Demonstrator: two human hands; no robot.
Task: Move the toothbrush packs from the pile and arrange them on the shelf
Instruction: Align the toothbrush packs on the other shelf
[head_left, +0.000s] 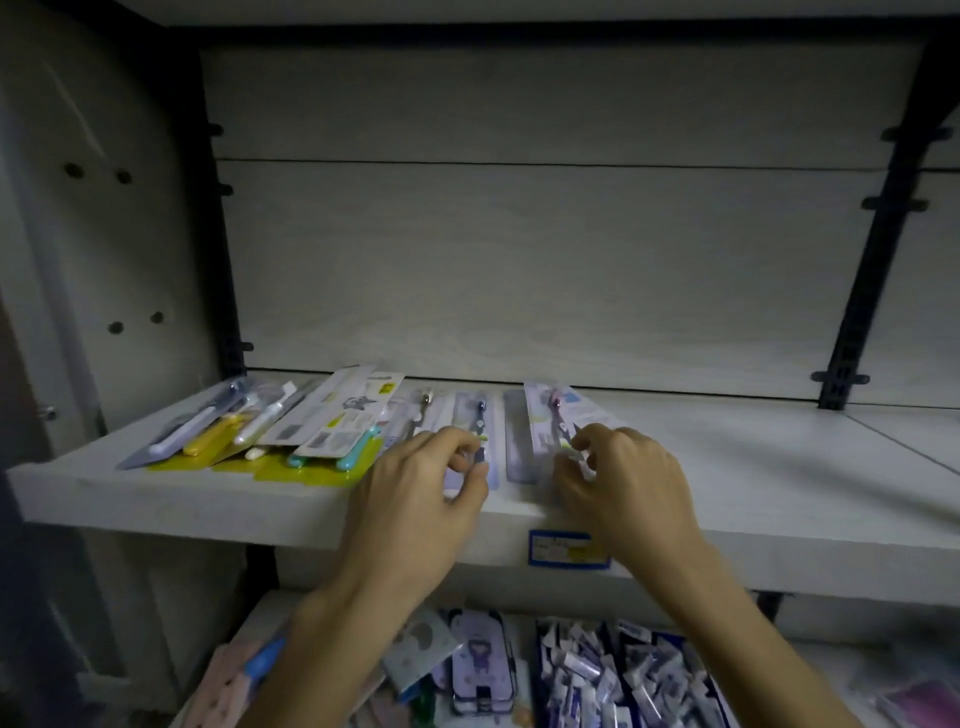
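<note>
A dim, head-height view into a pale wooden shelf (727, 467) with a light back panel and dark metal uprights at either side. At the far left of the shelf lies an overlapping pile of toothbrush packs (270, 431), fanned at an angle, with yellow backing cards, white, yellow and teal brush handles, and one white pack face-down on top showing printed text. Just right of the pile, several slim packs lie flat and side by side, running front to back. The left hand (415, 499) reaches up from below, its fingers curled and pinching the front end of a pale lilac toothbrush pack (475, 415) that holds a dark blue brush. Beside it lies a plain greyish pack (517, 441), untouched. The right hand (623, 483) is near the left, fingers curled, pinching the lower end of a lilac and white toothbrush pack (556, 415) with a pink brush, which slants slightly to the right. Both held packs rest on the shelf surface. On the shelf's front edge between the wrists is a blue-bordered price label (566, 548). Below, a lower shelf holds small lilac cases (480, 660) and a blue bin of small wrapped items (618, 675), blurred
</note>
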